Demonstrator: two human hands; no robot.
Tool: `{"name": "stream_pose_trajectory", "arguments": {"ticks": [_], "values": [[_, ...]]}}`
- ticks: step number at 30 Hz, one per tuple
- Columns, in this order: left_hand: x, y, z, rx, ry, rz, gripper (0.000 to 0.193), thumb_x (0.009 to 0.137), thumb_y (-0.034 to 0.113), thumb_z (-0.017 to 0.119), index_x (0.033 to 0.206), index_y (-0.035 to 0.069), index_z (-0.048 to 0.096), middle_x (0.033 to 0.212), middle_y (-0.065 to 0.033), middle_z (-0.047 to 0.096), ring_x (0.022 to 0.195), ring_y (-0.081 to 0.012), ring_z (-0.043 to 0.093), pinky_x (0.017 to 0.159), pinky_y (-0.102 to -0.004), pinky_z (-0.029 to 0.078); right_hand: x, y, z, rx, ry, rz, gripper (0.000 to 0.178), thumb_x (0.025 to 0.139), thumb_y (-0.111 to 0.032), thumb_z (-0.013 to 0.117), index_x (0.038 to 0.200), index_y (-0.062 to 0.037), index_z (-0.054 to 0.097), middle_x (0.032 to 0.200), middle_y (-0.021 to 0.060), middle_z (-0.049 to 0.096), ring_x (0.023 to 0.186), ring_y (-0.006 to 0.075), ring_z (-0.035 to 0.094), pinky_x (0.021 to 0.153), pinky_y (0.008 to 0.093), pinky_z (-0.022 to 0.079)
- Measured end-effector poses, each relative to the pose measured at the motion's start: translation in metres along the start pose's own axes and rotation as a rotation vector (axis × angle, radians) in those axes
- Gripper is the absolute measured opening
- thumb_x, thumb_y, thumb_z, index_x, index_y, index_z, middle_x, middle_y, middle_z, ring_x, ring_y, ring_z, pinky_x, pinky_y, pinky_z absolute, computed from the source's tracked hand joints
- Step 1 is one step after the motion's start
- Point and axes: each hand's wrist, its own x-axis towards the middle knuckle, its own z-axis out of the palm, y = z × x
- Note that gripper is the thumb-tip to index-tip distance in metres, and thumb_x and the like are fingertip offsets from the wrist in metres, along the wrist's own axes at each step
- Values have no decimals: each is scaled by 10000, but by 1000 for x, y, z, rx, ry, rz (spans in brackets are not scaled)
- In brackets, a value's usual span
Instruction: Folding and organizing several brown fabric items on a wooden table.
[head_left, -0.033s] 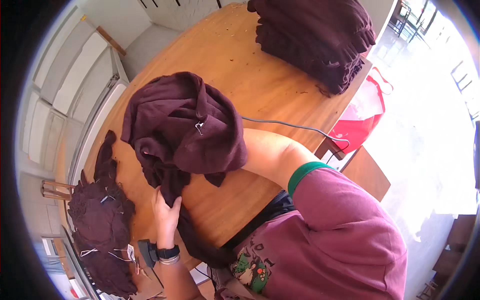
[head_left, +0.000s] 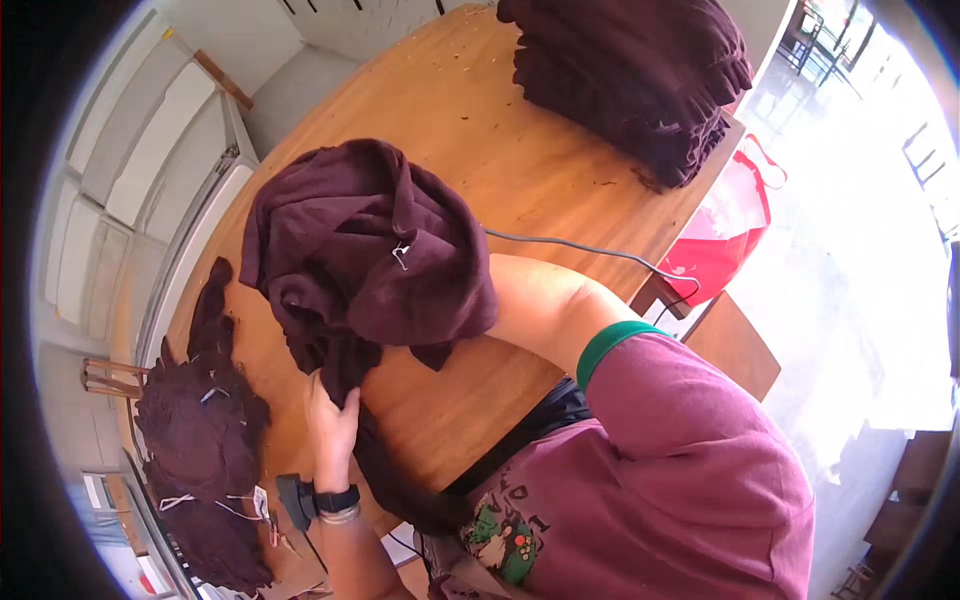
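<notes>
The left hand (head_left: 332, 420) grasps the lower end of a dark maroon garment (head_left: 370, 240) over the wooden table (head_left: 480, 150). The right hand is hidden by the garment; its grip cannot be told.

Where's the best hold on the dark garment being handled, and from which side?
Probably the narrow, gathered part of the dark garment, from the near side, where the left hand pinches it: the cloth slims there enough to pinch, while the upper part is bulky and loosely folded. Cloth hides the right hand.
</notes>
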Motion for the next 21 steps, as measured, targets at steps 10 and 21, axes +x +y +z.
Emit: {"name": "stream_pose_trajectory", "arguments": {"ticks": [10, 21], "values": [[50, -47, -79, -622, 814, -39, 315, 817, -50, 460, 1117, -25, 554, 1089, -103, 586, 990, -191, 575, 920, -298, 430, -27, 62, 0, -117, -72, 63, 417, 927, -418, 493, 1056, -46, 633, 826, 44, 683, 763, 190, 647, 655, 341, 508], [54, -29, -38, -548, 757, -91, 292, 822, 27, 490, 1105, 4, 559, 1057, -164, 619, 1029, -265, 584, 932, -344, 424, -79, 75, -44, 871, 212, 48, 588, 842, -475, 620, 1147, 27, 589, 1039, 156, 665, 867, 308, 638, 752, 416, 496]]}}
